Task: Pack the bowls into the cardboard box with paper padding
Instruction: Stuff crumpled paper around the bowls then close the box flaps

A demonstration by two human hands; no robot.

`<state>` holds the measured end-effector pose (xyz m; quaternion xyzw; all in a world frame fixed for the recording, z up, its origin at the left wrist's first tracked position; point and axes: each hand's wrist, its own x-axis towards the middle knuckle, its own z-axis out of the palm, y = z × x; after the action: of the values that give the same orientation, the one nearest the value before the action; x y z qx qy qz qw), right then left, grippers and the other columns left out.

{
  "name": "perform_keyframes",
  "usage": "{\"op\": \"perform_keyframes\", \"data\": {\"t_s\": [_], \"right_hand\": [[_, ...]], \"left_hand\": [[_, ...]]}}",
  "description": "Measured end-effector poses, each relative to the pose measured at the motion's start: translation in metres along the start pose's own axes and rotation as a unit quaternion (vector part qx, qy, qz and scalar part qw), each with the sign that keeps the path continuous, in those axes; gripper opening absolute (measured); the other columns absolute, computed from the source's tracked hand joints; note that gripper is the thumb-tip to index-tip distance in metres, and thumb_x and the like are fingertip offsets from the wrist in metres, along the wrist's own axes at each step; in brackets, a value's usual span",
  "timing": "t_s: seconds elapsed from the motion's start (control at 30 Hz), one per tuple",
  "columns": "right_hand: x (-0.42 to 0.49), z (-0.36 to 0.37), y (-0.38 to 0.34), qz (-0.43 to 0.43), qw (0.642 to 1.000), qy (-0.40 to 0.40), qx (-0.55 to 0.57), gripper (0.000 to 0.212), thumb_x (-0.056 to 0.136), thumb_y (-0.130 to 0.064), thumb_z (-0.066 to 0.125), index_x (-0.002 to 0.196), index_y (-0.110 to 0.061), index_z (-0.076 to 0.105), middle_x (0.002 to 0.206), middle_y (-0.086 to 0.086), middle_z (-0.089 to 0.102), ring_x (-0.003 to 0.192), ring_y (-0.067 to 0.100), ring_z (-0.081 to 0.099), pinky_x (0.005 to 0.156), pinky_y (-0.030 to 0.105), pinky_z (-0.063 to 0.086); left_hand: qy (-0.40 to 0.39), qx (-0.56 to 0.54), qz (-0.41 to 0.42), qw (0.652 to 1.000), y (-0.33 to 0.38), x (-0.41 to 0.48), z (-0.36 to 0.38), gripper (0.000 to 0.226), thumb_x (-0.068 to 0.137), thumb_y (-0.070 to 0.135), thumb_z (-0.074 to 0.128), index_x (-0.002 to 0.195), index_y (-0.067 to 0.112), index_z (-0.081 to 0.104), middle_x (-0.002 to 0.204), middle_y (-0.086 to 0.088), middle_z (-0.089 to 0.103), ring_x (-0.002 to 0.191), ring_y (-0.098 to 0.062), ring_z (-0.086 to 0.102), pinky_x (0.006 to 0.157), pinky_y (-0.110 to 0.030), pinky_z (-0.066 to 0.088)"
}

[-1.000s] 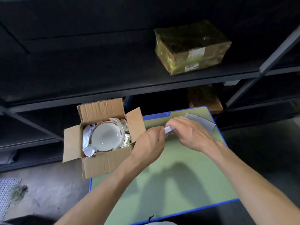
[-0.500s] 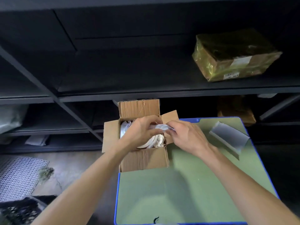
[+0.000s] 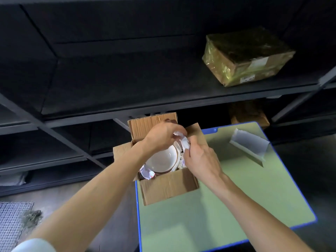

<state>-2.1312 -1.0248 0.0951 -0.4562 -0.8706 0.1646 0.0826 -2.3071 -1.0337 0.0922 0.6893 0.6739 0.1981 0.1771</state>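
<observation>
Dark shelving [image 3: 163, 73] backed the green table [image 3: 236, 197] at mid-frame, where left hand [image 3: 163, 136] and right hand [image 3: 201, 160] together pinched a soft paper wad [image 3: 184, 141] over the bowl [image 3: 161, 160] — likely fragile, best held by its rim — inside the cardboard box [image 3: 167, 187].

Light is dim: the black shelving [image 3: 127, 84] swallows detail, while the green counter [image 3: 236, 197], the forearms [image 3: 91, 206] and the white bowl [image 3: 163, 159] catch soft light from above, the bowl nearly washed out. A sheen glares off the wrapped parcel [image 3: 245, 57], and the folded sheet [image 3: 249, 142] throws a dark shadow on its near side. Shelf rails bow toward the frame edges, and the left hand [image 3: 163, 135], right hand [image 3: 200, 160] and crumpled paper [image 3: 183, 140] are slightly blurred.
</observation>
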Motion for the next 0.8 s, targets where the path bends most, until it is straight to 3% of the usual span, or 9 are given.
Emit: {"op": "perform_keyframes", "data": {"t_s": [0.1,0.23,0.33,0.47,0.63,0.8], "right_hand": [[-0.005,0.001,-0.004,0.014,1.0,0.002,-0.008,0.018,0.096,-0.021,0.046,0.112,-0.011,0.046,0.09,0.017,0.066,0.085,0.043,0.059,0.061,0.039,0.024],[-0.01,0.006,-0.01,0.003,1.0,0.023,-0.004,0.02,0.095,-0.02,0.049,0.113,-0.01,0.046,0.085,0.015,0.067,0.081,0.042,0.06,0.059,0.039,0.027],[-0.014,0.012,-0.01,-0.002,0.999,0.04,-0.002,0.018,0.092,-0.017,0.054,0.108,-0.01,0.051,0.087,0.013,0.061,0.078,0.041,0.059,0.058,0.036,0.029],[-0.016,0.021,-0.011,0.001,0.999,0.04,0.003,0.016,0.094,-0.018,0.056,0.106,-0.009,0.051,0.091,0.014,0.055,0.079,0.041,0.059,0.059,0.038,0.035],[-0.014,0.028,-0.01,0.011,0.999,0.039,0.007,0.012,0.09,-0.006,0.054,0.101,-0.007,0.051,0.091,0.014,0.06,0.085,0.039,0.059,0.066,0.04,0.039],[-0.012,0.026,-0.011,0.04,0.998,0.029,-0.024,0.008,0.09,-0.006,0.051,0.097,-0.008,0.05,0.087,0.014,0.062,0.081,0.039,0.06,0.059,0.035,0.031]], "left_hand": [[0.006,0.013,0.02,1.0,-0.005,0.0,0.006,0.021,0.09,0.019,0.07,0.107,0.03,0.075,0.108,0.006,0.068,0.107,-0.016,0.055,0.091,-0.021,0.037],[0.028,0.044,0.051,0.997,-0.01,-0.004,0.011,0.021,0.089,0.015,0.068,0.099,0.03,0.078,0.105,-0.004,0.063,0.102,-0.023,0.054,0.091,-0.021,0.026],[0.031,0.044,0.065,0.996,-0.011,-0.007,0.017,0.027,0.087,0.009,0.065,0.1,0.029,0.077,0.103,-0.004,0.063,0.098,-0.024,0.058,0.092,-0.027,0.033],[0.053,0.029,0.007,0.998,-0.008,-0.01,0.02,0.014,0.088,0.017,0.067,0.101,0.024,0.065,0.099,0.002,0.066,0.096,-0.025,0.059,0.075,-0.039,0.051],[0.06,0.054,0.0,0.997,-0.011,-0.015,0.022,0.008,0.089,0.022,0.067,0.092,0.029,0.069,0.099,0.007,0.064,0.088,-0.022,0.064,0.064,-0.034,0.049],[0.086,0.065,0.017,0.994,-0.013,-0.018,0.029,0.012,0.089,0.02,0.069,0.094,0.03,0.074,0.103,0.01,0.066,0.103,-0.021,0.056,0.063,-0.03,0.047]]}}
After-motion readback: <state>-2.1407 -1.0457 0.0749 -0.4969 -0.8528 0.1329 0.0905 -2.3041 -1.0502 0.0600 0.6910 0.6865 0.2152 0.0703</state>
